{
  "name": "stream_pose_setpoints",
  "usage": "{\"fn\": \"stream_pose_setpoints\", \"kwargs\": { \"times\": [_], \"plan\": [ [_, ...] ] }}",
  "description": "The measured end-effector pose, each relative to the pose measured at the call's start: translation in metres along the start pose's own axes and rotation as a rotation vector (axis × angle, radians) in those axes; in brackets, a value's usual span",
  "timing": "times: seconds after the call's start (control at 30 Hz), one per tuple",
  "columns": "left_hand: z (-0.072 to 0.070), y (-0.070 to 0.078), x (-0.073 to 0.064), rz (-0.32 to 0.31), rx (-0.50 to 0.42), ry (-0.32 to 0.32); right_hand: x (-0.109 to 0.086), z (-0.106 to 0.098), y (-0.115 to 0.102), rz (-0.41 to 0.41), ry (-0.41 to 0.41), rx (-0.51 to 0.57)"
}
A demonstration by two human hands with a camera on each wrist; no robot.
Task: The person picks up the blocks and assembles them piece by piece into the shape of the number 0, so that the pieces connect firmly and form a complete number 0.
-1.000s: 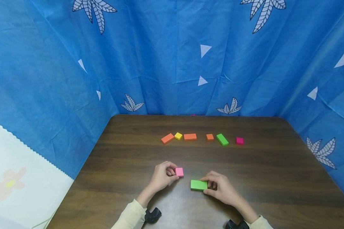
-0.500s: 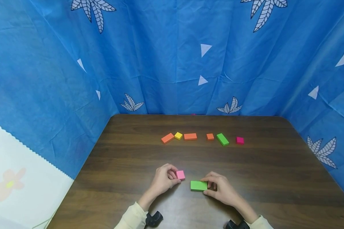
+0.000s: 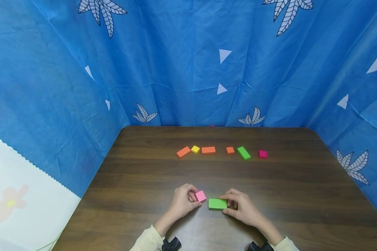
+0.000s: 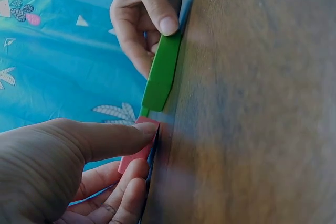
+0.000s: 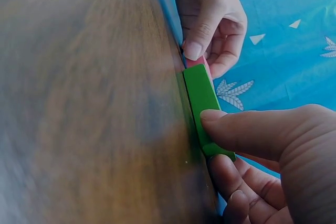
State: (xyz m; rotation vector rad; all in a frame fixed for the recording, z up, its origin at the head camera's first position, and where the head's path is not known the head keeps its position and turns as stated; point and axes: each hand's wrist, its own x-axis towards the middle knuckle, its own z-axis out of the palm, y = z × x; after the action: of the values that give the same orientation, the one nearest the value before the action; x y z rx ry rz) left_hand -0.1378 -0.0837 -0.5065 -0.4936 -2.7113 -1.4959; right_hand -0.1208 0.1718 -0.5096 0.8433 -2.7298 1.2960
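My left hand [image 3: 184,201] pinches a small pink block [image 3: 200,196] between thumb and fingers on the dark wooden table [image 3: 138,167]. In the left wrist view the pink block [image 4: 137,150] lies under my thumb, close to the green one. My right hand [image 3: 240,205] grips the right end of a flat green block [image 3: 217,204] lying on the table. The right wrist view shows the green block [image 5: 202,103] under my thumb, with the pink block [image 5: 198,62] just past its far end. A narrow gap separates the two blocks.
Farther back lies a row of small blocks: an orange one [image 3: 183,152], a yellow one [image 3: 195,149], an orange one [image 3: 208,150], a small orange one [image 3: 230,150], a green one [image 3: 243,153] and a magenta one [image 3: 263,154]. Blue patterned cloth [image 3: 188,62] walls the table.
My left hand has slid the pink block toward me and to the right, closer to the green block. The right hand and green block have stayed put.
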Motion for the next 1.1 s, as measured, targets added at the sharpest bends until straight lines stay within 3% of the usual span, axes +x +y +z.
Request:
{"fn": "stream_pose_setpoints", "kwargs": {
  "times": [0.27,0.77,1.1],
  "plan": [
    [0.0030,-0.0011,-0.0011,0.048,0.032,-0.002,0.0007,0.0008,0.0008,-0.008,0.003,-0.008],
    [0.0062,-0.0009,-0.0013,0.056,0.045,-0.002,0.0006,0.0001,0.0005,0.050,-0.019,-0.016],
    [0.0059,-0.0008,-0.0017,0.068,0.043,-0.004,-0.0002,-0.0011,0.0051,0.007,0.012,0.038]
  ]
}}
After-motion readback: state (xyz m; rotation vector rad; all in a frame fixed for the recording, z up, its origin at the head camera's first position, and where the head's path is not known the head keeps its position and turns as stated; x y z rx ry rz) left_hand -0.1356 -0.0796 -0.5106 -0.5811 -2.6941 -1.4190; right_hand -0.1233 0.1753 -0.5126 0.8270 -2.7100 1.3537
